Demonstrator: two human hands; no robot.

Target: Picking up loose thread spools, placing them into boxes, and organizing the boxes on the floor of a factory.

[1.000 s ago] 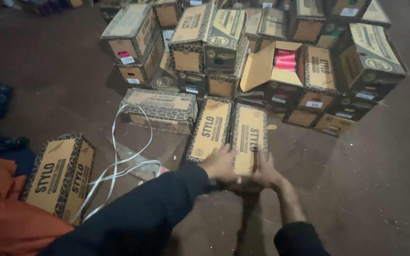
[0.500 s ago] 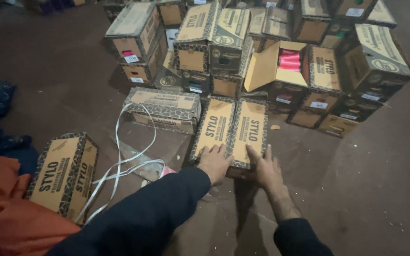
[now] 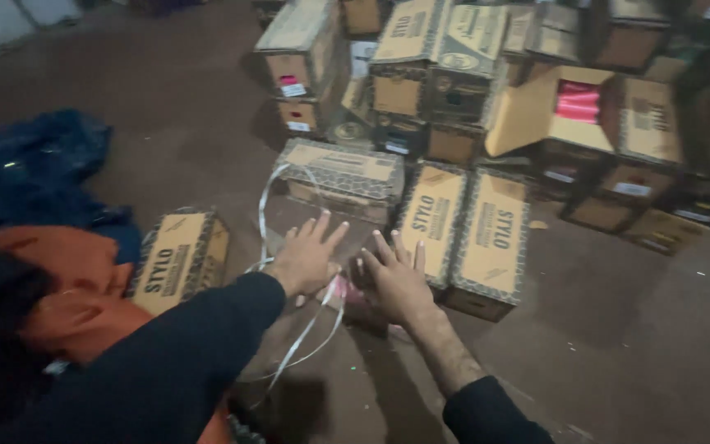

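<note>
Left hand: your left hand is spread flat, fingers released, gripping nothing, low in the centre of the frame over the white strap loop.
Right hand: your right hand is also open and empty, just beside the near end of the two printed cartons lying side by side.
Step in hand: it looks like you are reaching between carton and strap, nothing gripped yet.
Next move: judged from here, settle each palm before closing your fingers.
Around: stacked cartons fill the upper right; a lone carton sits at left.
</note>
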